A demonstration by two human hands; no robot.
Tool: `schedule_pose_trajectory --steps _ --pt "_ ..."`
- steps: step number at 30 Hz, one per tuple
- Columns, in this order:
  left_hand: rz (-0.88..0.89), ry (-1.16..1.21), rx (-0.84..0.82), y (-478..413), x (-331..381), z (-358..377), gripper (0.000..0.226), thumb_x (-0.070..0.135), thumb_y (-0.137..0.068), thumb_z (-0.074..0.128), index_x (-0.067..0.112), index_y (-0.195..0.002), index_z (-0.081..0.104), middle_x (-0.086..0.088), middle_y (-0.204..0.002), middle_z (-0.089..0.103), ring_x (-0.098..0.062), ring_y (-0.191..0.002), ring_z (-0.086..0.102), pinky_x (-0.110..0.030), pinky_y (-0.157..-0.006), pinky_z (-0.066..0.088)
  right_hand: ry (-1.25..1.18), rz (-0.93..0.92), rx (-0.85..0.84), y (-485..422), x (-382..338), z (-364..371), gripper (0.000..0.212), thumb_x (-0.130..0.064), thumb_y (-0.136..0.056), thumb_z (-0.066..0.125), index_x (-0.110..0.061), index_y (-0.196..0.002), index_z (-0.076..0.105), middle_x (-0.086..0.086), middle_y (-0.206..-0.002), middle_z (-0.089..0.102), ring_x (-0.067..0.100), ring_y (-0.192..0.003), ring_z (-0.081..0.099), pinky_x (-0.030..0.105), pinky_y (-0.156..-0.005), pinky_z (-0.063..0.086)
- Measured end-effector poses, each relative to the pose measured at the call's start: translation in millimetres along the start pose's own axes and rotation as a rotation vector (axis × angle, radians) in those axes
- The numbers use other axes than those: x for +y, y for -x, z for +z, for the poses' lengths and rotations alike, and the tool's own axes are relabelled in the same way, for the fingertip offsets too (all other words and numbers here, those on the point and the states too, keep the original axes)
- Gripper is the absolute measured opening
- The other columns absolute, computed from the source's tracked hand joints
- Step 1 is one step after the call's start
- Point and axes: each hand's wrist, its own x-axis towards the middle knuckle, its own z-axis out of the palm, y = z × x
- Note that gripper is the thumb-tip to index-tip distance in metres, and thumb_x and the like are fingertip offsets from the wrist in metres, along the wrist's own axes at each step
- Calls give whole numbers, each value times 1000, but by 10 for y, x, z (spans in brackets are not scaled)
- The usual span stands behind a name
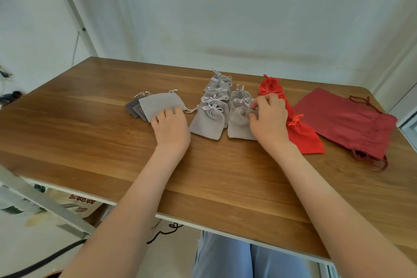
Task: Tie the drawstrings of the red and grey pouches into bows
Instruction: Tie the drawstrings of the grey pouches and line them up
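Soft, light untied grey pouch (161, 102), left of the tied grey pouches (208, 117), is gripped by the left hand (171, 125), the right hand (268, 117) pinches one tied neck, and the cord ends judged the best hold.

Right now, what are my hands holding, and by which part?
Left hand grips the flat grey pouch at its near corner; right hand apparently pinches the gathered grey pouch at its drawstring neck.
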Motion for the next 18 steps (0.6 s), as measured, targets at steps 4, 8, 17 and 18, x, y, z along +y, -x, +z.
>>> schedule_pose_trajectory --steps 4,8,17,18 --pt "9 -20 21 -52 -73 5 22 9 -97 41 6 -116 52 -14 -119 57 -31 -112 50 -37 -90 39 -8 -50 102 38 -118 8 28 -3 -76 55 -7 -103 60 14 -117 50 31 -107 42 36 -80 26" --pt "24 -57 103 -106 -153 34 20 10 -97 41 6 -112 55 -13 -118 56 -31 -111 48 -37 -89 36 -91 -183 119 92 -223 22 28 -4 -77 52 -11 -103 60 10 -115 52 24 -103 40 28 -76 18" --pt "56 10 428 -121 -134 -39 11 7 -91 53 1 -96 59 -15 -91 64 -30 -86 60 -38 -72 48 -483 -196 -162 180 -543 -42 25 -11 -96 48 -17 -119 56 3 -92 62 8 -77 52 16 -68 39" --pt "75 25 475 -100 -100 -63 9 8 -90 55 2 -93 59 -13 -88 63 -29 -82 61 -37 -68 49 -567 -118 -233 180 -601 -63 27 -16 -98 48 -20 -123 54 6 -88 64 8 -73 55 16 -68 42"
